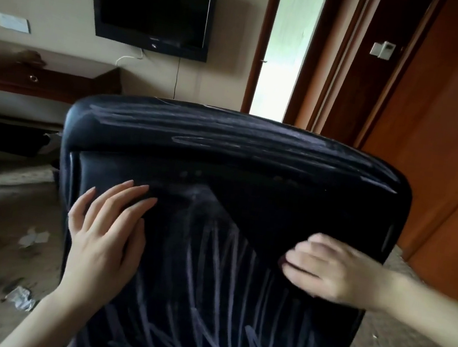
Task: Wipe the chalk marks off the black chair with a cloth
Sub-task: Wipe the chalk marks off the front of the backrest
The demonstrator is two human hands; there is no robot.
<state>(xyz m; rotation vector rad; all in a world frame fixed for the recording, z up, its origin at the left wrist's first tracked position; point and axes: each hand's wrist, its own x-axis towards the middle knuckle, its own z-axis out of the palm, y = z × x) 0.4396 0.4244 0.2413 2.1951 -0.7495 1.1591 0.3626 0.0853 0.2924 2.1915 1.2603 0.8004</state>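
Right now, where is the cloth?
In the head view the dark cloth lies on the right half of the chair back, under the blurred right hand, just right of the upright chalk marks.

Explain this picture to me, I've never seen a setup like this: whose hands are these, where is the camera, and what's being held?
No machine here: one camera worn on a person's head looks down at their own two hands. The left hand lies flat, fingers straight, on a black chair streaked with pale chalk marks. The right hand, blurred, presses what looks like a dark cloth on the chair; its grip is unclear. A TV hangs on the wall behind.
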